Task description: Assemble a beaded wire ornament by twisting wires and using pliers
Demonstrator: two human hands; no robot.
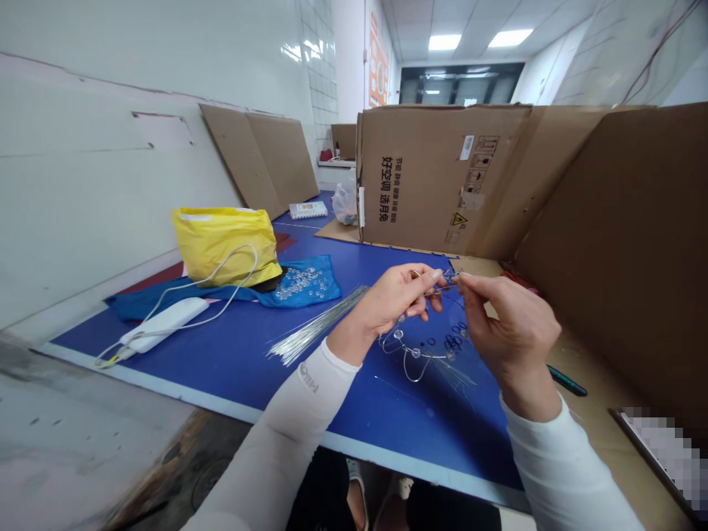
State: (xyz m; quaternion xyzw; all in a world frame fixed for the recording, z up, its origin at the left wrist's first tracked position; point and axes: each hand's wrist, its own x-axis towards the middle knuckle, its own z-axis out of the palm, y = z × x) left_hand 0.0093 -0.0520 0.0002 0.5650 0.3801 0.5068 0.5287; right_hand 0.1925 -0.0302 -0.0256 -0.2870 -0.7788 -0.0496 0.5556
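My left hand (395, 299) and my right hand (512, 324) meet above the blue tabletop, their fingertips pinching a thin silver wire with clear beads threaded on it (423, 355). The wire hangs below my hands in loose loops. Some of it is hidden by my fingers. To the left of my left forearm lies a loose bundle of straight silver wires (318, 324). Clear beads are scattered on a blue cloth (315, 284) beyond my left hand.
A yellow plastic bag (224, 247) and a white charger with its cable (166, 324) lie at the left of the blue board (166, 372). Large cardboard panels (431, 177) stand at the far side and right. A dark marker pen (567, 380) lies on cardboard at the right.
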